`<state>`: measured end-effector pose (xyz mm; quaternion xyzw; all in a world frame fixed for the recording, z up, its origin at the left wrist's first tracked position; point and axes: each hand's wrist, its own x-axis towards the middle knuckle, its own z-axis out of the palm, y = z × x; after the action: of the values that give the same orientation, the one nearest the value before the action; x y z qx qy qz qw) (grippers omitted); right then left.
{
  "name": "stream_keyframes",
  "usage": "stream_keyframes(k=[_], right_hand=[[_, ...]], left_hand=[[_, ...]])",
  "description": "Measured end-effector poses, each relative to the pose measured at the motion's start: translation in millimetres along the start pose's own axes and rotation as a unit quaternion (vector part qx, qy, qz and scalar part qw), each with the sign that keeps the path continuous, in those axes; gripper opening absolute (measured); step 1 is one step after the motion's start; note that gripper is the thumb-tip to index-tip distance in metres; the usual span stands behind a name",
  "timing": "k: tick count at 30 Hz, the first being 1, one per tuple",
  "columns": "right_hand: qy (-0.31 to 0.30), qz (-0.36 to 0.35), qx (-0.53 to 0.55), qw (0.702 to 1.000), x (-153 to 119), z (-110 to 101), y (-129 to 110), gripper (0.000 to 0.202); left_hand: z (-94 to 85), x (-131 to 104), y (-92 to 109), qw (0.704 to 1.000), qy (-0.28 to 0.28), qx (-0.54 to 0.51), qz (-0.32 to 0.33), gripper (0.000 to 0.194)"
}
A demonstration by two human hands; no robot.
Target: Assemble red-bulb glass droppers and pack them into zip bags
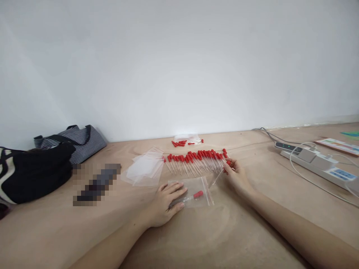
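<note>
Table [241,239] carries a stack of flat clear bags [146,168], a row of red-bulbed droppers [207,154] and, front-centre, a zip bag [193,184] with one dropper [198,194] showing inside. Left hand [165,204] lies over that bag, fingers spread flat, no pinch visible; right hand [236,173] has its fingers closed on the bulb end of a second dropper [217,177], tip down at the zip edge, contact unclear. Looks like the bag-loading step; next move probably calls for parting the mouth and lining up the tip.
</note>
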<state>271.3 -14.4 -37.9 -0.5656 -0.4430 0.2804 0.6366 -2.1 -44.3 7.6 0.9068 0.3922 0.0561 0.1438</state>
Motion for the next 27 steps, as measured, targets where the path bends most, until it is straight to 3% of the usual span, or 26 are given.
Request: stream_keyframes(k=[10,15,21,27], right_hand=[[-0.020,0.035,0.055,0.998,-20.4,17.7,-8.8,0.038],[-0.136,0.043,0.060,0.988,-32.7,20.7,-14.6,0.040],[-0.306,0.037,0.033,0.951,-29.6,14.5,-16.1,0.033],[-0.372,0.017,0.001,0.928,-26.8,15.7,-15.2,0.025]], left_hand=[[-1.7,-0.1,1.2,1.000,-0.002,0.000,-0.005,0.049],[-0.1,0.2,-0.1,1.000,0.014,-0.017,0.002,0.054],[1.0,0.0,-0.7,0.999,0.026,-0.023,0.010,0.055],[0.8,0.6,-0.4,1.000,0.020,-0.022,0.001,0.054]])
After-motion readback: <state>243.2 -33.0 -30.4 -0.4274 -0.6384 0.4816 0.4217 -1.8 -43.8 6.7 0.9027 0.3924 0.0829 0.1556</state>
